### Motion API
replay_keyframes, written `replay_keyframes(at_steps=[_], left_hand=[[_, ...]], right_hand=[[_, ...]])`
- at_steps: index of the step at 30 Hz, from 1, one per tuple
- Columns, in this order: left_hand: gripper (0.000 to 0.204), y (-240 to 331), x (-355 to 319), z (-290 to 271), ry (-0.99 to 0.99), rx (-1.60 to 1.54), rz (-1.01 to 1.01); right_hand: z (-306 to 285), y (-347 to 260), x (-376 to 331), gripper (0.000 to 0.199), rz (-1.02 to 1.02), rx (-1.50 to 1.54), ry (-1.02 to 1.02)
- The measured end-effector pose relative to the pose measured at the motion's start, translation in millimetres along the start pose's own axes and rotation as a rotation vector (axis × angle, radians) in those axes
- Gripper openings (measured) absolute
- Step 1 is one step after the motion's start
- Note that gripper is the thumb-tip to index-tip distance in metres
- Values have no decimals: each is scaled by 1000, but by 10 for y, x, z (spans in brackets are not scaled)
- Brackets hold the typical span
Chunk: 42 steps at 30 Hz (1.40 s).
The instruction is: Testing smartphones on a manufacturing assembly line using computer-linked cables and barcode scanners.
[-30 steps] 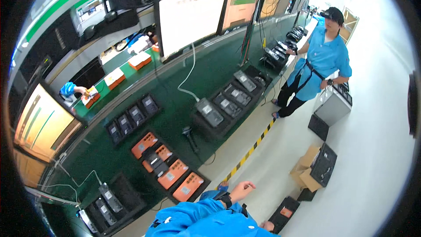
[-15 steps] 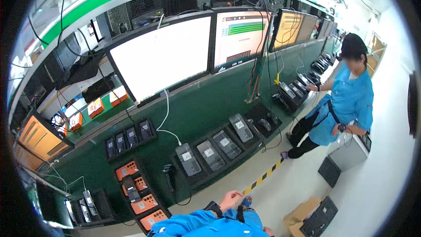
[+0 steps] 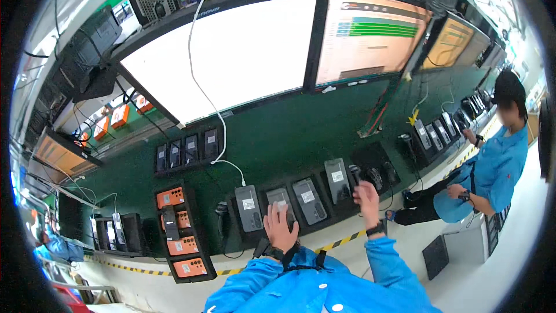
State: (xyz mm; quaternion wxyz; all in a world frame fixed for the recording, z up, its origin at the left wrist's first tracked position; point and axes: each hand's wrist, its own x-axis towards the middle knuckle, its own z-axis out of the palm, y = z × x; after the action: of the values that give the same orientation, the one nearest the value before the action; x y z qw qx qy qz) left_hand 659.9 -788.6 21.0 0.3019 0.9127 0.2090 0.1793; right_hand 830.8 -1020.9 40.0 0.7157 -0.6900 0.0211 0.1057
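My left hand (image 3: 281,229) lies with fingers spread over a grey phone (image 3: 279,198), the second in a row on a black tray. To its left, a grey phone (image 3: 248,211) has a white cable (image 3: 234,165) at its top end. On the other side lie a third phone (image 3: 310,202) and a fourth phone (image 3: 337,181). My right hand (image 3: 368,202) is raised beside the fourth phone, its fingers curled together; whether they hold something small is hidden. Just beyond its fingertips lies a dark handheld device (image 3: 354,171).
A black tray holds orange phones (image 3: 182,246) and a dark phone (image 3: 171,223). A dark scanner (image 3: 221,211) stands nearby. Large monitors (image 3: 231,52) rise behind the green bench (image 3: 289,133). Another person (image 3: 492,162) in blue works at the right, near more phones (image 3: 434,133).
My left hand has come over the bench onto the second phone. My right hand has come into view by the fourth phone. The view has turned and shifted nearer the bench.
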Motion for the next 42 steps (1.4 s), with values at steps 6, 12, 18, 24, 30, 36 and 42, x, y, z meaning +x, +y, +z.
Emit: replay_keyframes(at_steps=[6,12,18,24,30,36,42], left_hand=[[57,-147,102,115,-133,210,-6],[57,-108,119,79,-154,169,-57],[56,-39,142,106,-143,190,-81],[55,-5,192,112,-147,263,-116],[49,-6,205,153,-142,282,-122],[48,28,100,123,-125,269,-131],[48,-22,100,142,-67,228,-94]], right_hand=[[804,154,1138,44,-720,-1168,144],[923,444,1542,26,-288,-1441,-152],[761,464,1161,26,-786,-949,-173],[322,371,1035,24,-567,-728,28],[-36,908,1217,44,-100,-725,227],[-287,1258,1339,56,-178,-772,162],[-723,1524,1477,40,-13,-474,-195]])
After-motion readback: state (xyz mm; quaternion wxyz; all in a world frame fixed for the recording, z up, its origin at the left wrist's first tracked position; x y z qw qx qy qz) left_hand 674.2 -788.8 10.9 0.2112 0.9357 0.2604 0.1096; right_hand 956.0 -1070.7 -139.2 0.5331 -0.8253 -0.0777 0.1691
